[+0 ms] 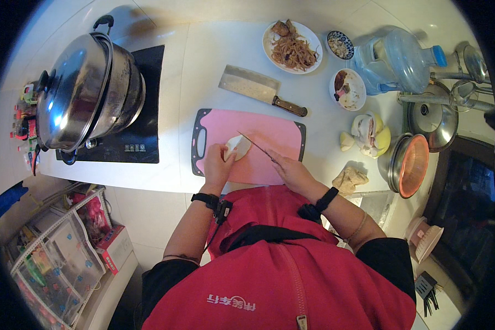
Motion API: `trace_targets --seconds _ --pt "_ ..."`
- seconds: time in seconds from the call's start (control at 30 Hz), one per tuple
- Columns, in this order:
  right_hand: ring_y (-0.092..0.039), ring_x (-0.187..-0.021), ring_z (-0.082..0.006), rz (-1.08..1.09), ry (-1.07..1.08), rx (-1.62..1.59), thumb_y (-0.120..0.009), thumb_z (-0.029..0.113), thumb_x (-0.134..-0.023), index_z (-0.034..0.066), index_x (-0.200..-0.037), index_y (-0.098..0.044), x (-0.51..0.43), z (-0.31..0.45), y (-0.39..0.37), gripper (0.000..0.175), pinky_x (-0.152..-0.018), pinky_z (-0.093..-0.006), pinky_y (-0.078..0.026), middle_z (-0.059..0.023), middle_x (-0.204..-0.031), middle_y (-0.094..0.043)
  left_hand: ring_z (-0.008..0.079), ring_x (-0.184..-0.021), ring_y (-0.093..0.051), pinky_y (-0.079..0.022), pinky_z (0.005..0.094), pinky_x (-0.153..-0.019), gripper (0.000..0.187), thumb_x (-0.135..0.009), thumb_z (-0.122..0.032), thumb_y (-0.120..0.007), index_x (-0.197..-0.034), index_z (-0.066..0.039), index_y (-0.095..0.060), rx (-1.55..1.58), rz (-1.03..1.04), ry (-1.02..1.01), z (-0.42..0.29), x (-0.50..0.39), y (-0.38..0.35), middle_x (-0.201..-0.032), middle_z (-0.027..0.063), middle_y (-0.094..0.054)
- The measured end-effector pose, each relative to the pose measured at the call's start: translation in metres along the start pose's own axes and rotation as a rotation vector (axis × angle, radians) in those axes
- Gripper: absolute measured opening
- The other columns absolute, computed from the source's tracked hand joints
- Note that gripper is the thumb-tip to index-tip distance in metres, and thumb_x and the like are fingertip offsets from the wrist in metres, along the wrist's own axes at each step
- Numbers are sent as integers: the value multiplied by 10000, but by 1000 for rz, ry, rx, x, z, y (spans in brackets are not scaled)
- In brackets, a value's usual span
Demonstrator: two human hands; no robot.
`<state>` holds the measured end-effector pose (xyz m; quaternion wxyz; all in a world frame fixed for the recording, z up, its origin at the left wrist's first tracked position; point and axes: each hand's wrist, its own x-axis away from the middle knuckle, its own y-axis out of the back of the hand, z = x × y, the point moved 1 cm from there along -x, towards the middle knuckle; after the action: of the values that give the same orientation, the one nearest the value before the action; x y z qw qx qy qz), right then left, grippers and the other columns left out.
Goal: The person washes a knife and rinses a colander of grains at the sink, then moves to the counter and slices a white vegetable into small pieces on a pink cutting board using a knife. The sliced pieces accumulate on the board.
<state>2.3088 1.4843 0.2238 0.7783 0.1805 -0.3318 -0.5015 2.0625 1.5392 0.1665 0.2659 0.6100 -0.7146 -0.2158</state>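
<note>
On the pink cutting board (268,165) lies a pale, flat, roundish piece of food (238,147), its kind not clear. My left hand (219,162) holds it at its lower left edge with thumb and fingers. In my right hand (291,172) is a knife (256,145) with a narrow blade, its tip pointing up and left beside the piece's right edge; whether blade and piece touch cannot be told. Beyond the board's far edge a cleaver (251,84) rests flat on the counter, its wooden handle towards the right.
Left stands a lidded steel pot (78,90) on a black cooktop (148,103). Behind are a plate of shredded food (295,51) and two small bowls (340,44) (348,91). Right are a water jug (396,62), pale yellow peel-like pieces (371,134), a crumpled cloth (350,180) and stacked basins (408,165).
</note>
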Motion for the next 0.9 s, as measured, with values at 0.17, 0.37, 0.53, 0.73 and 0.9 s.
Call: trace_targets --seconds 0.17,0.37,0.53,0.73,0.9 --pt "-650 -819 -437 129 -62 133 -450 203 -992 178 -1471 -353 -2 0 -1 489 -735 -514 -540 -242 -905 -645 329 -1022 -588 -496 415 -875 278 -778 -85 -670 -1049 -33 -638 -231 2 -531 -9 -7 7 -1086 128 -627" --pt "-659 -701 -369 160 -17 399 -521 88 -906 204 -1511 -311 -2 11 -1 651 -612 -458 -548 -191 -819 -637 327 -1023 -590 -500 417 -876 284 -771 -32 -620 -1053 -34 -653 -245 129 -657 -8 -8 2 -1134 112 -623" --pt "-661 -666 -347 129 43 464 -526 32 -836 182 -1511 -315 3 25 3 723 -576 -447 -556 -183 -785 -631 325 -980 -586 -502 426 -835 289 -745 -30 -601 -1032 -18 -637 -265 205 -600 -14 -17 2 -1090 118 -616" --pt "-658 -664 -341 124 47 401 -516 26 -844 160 -1526 -290 5 20 -3 731 -584 -446 -558 -187 -781 -623 328 -1024 -568 -482 433 -874 316 -750 -50 -579 -1061 -6 -617 -345 251 -581 -18 -21 -2 -1109 120 -597" --pt "-670 -706 -346 105 71 378 -485 18 -862 162 -1533 -276 -6 3 -23 718 -606 -443 -566 -206 -814 -631 332 -1040 -558 -472 439 -890 345 -746 -60 -594 -1087 -14 -612 -328 279 -554 -16 -24 -3 -1119 120 -593"
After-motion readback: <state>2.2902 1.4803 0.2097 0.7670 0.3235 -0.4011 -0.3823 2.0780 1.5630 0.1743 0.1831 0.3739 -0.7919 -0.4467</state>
